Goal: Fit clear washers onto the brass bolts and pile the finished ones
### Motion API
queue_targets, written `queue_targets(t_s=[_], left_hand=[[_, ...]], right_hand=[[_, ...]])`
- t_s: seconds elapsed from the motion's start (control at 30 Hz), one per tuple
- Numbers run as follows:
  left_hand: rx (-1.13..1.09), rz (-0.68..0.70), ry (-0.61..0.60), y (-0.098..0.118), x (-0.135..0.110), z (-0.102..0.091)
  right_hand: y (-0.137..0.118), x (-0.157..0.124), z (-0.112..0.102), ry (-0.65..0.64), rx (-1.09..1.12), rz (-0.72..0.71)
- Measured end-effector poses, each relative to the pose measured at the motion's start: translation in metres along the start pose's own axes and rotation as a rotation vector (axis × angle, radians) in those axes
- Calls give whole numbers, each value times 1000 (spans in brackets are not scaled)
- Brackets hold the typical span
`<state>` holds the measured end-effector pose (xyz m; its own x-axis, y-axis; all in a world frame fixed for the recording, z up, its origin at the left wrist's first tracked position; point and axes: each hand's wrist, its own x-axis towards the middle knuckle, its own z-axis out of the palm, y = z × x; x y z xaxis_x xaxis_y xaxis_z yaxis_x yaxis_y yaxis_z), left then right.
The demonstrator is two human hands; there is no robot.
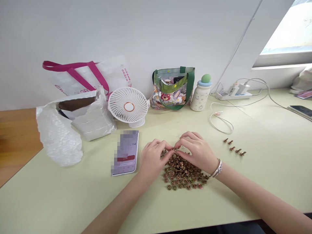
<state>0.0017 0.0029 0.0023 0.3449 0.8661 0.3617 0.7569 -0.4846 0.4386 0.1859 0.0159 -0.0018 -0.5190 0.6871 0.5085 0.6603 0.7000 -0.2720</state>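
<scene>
Over the far edge of a pile of brass-coloured flanged bolts [181, 171], my left hand [152, 159] and my right hand [196, 151] meet fingertip to fingertip. Thumb and forefinger of each are pinched on one small bolt [175, 149], mostly covered by the fingers. Many bolts in the pile stand heads down, those at the near edge in rough rows. Off to the right, several loose bolts [232, 148] lie on their sides in a slanting line. A metal bracelet circles my right wrist.
A phone [126, 152] lies left of my left hand. Behind stand a white fan [129, 105], a torn white plastic bag [60, 139], a tote bag [114, 71], a patterned handbag [173, 94] and a bottle [200, 97]. A charging cable [221, 119] trails from a power strip [234, 96].
</scene>
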Motion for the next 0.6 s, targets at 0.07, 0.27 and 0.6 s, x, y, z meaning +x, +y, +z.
queue_targets(t_s=[0.07, 0.27, 0.6], left_hand=[[0, -4, 3, -1, 0, 0], [-59, 1, -10, 0, 1, -3], [-86, 247, -166, 5, -2, -1]], right_hand=[[3, 0, 0, 1, -23, -8], [26, 0, -3, -56, -136, 74], [57, -2, 1, -46, -217, 189]])
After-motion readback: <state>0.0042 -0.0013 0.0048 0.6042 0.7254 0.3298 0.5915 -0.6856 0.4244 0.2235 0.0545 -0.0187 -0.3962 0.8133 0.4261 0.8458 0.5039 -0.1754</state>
